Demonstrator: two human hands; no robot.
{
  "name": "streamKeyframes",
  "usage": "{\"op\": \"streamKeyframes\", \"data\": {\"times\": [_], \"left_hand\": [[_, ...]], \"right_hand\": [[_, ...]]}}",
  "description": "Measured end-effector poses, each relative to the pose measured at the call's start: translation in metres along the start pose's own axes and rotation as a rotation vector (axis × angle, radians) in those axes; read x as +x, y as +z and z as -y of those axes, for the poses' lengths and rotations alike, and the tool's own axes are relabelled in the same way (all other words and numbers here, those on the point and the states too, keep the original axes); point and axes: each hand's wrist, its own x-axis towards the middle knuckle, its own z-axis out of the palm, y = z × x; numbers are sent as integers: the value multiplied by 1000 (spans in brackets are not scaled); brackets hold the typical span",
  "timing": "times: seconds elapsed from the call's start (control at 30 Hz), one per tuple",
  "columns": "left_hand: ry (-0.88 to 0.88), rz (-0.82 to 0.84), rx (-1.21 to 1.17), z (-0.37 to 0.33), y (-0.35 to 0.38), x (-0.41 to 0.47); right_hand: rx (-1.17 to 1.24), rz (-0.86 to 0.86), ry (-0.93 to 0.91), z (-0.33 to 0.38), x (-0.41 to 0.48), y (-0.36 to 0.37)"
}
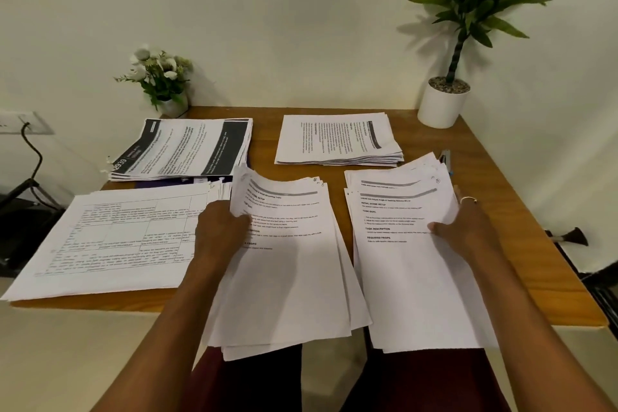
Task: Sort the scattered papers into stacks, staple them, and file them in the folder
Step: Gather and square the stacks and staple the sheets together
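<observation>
Though fanned, papers (291, 278) in left hand (219, 231)

Location type: a small office or home study workstation. A wooden desk (264, 144) stands against a plain pale wall (301, 27). Its top bears stacks of printed documents: a table-form stack (110, 237) near left, a dark-banded stack (180, 147) far left, and a far stack (337, 140) of typed text. The centre stack (294, 278) and right stack (411, 278) carry typed section headings. A purple folder (150, 184) lies under the dark-banded stack. What looks like a stapler (445, 157), blurred, sits near the desk's right edge. A potted plant (441, 107) occupies the far right corner and a flower pot (160, 73) the far left. A wall socket (20, 122) with a black cable (33, 147) is at left.
</observation>
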Motion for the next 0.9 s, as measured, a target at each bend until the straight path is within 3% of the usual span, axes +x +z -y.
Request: {"op": "streamKeyframes", "data": {"times": [0.2,0.33,0.43,0.53,0.63,0.7,0.8,0.9], "left_hand": [[92,18,-50,-21,-4,-20],[178,-13,-89,-35,-19,-34],[172,-19,-305,-46,-49,-22],[123,91,-701,-61,-76,-5],[128,180,-769,-80,-58,8],[95,202,-685,-94,-21,2],[52,321,-647,-105,44,-15],[-64,355,-513,-105,92,-27]], "right_hand": [[-189,-164,-108,-4,-4,10],[-64,-132,-251,-8,-10,18],[29,-72,-285,-11,-10,17],[94,-31,-263,-13,-10,15],[195,38,-177,-14,-14,8],[424,76,-82,-14,-14,-1],[988,143,168,-7,-18,-14],[1003,175,195,-11,-14,-22]]}}
